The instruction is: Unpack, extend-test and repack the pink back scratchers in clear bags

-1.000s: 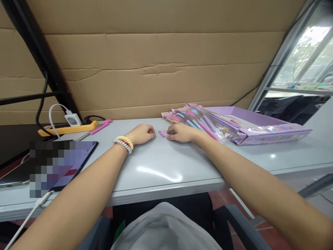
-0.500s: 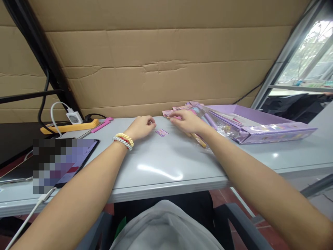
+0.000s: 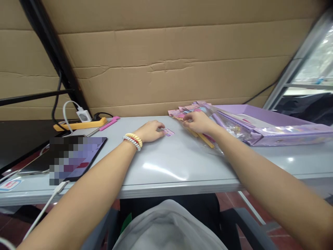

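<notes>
A small pink and purple printed card (image 3: pixel 169 132) lies flat on the grey table. My left hand (image 3: pixel 150 131), with twisted bracelets at the wrist, rests at the card's left edge, fingers curved and apart; the fingertips cover that edge. My right hand (image 3: pixel 200 122) is over several clear plastic packets with pink header cards (image 3: pixel 177 113). Its fingers are bent, with a gap between thumb and forefinger, and nothing shows in its grasp. Yellow sticks (image 3: pixel 206 140) in the packets lie under the right wrist.
A purple open box (image 3: pixel 288 134) stands on the right beside the packets. On the left are a tablet (image 3: pixel 91 149), a yellow power strip (image 3: pixel 78 125) with a white charger (image 3: pixel 83 115), and a pink-handled tool (image 3: pixel 110 123). Cardboard (image 3: pixel 156 76) walls the back.
The view has turned slightly left. My left hand has come down to the card's left edge. My right hand has slid a little rightward over the packets, its fingers more bent.
</notes>
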A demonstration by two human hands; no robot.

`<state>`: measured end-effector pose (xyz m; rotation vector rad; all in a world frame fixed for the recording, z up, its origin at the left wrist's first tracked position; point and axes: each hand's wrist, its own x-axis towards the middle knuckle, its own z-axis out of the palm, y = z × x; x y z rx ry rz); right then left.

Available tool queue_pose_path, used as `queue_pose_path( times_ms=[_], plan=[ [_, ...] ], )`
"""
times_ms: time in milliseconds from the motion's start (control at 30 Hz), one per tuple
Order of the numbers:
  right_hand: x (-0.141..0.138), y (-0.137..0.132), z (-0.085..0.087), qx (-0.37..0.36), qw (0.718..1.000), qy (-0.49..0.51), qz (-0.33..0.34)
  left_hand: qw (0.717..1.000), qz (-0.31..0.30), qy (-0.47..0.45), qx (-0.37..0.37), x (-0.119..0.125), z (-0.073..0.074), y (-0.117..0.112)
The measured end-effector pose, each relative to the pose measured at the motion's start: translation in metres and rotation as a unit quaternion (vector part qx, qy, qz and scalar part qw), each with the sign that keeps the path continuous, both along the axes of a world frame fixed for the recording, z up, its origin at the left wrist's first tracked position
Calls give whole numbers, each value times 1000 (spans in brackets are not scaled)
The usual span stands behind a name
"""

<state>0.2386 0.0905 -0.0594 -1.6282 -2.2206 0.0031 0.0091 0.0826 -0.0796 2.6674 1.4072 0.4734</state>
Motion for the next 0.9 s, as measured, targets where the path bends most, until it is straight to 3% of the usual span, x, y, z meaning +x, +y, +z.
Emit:
queue_pose_path(
  times_ms=[233,467,700,900],
  plan=[
    [1,2,-1,-26,999,-37,-20,997,-39,27,-59,1,-3,-2],
    [-2,0,2,-40,989,-119,-82,994,-21,75,-82,1,-5,-1],
    [4,6,-3,-17,992,-115,-52,995,-44,42,-78,-1,-5,1],
    [5,10,-10,60,977,-171,-111,996,-29,56,-67,0,-5,2]
  ],
)
